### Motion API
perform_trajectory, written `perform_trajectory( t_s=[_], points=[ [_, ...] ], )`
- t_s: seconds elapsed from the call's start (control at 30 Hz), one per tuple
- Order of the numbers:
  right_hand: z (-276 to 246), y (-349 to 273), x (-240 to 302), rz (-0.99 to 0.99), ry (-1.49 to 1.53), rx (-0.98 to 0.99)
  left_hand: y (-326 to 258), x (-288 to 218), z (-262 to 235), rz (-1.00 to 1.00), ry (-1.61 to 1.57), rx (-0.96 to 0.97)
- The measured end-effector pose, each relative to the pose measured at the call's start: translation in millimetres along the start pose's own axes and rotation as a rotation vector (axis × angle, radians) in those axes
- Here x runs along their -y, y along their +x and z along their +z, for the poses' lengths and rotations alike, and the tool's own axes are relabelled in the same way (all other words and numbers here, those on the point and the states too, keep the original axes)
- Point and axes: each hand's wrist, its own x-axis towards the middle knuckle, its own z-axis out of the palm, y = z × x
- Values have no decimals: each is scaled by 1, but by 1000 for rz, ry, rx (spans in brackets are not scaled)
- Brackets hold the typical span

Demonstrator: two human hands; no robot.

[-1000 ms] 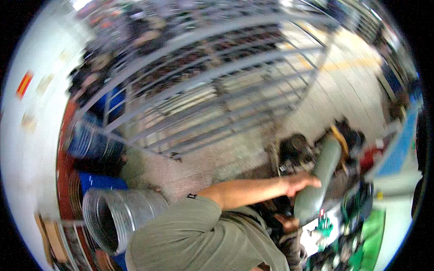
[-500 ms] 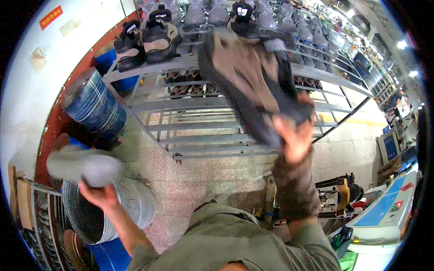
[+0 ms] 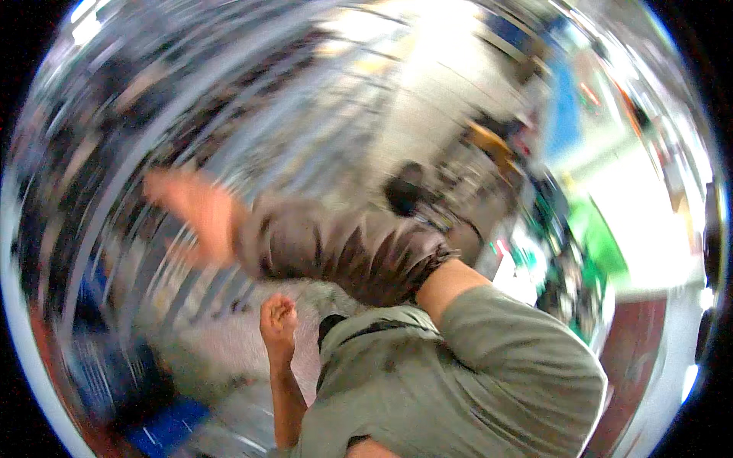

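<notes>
Half a second ago the view was sharp, with a dark garment held up against a grey metal rack and a grey shoe form in the other hand; now the whole picture is smeared by a fast head turn and both hands have changed place. Right hand (image 3: 195,214) reaches out to the left across the body, its forearm wrapped in a brownish grey sleeve cover (image 3: 343,248) that wrinkles in soft folds from wrist to elbow. Blur hides its fingers, so I cannot tell whether they are spread or closed, or whether they hold anything. Left hand (image 3: 279,320) is raised in front of the chest, fingers curled together into a loose fist with nothing visible inside it. Neither the dark garment nor the grey shoe form can be found in this frame. Olive green shirt (image 3: 458,374) fills the lower middle.

That sleeve cover looks like light, limp cloth, easy to bunch and slide, best gripped at its gathered cuff near the elbow.

Behind the arms, the metal rack (image 3: 252,130) shows only as pale streaks. Blue shapes (image 3: 164,431) at lower left may be drums or bins, but cannot be made out. Green and white patches at right suggest a work table (image 3: 603,252), equally unclear.
</notes>
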Motion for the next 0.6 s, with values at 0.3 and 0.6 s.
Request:
perform_trajectory(
  t_s=[0.3,0.6],
  points=[
    [-395,-441,221,1294,-877,-610,7,150,79,-474,562,898],
    [-511,-807,580,1855,-1988,-2034,20,119,364,-207,1219,1377]
  ],
)
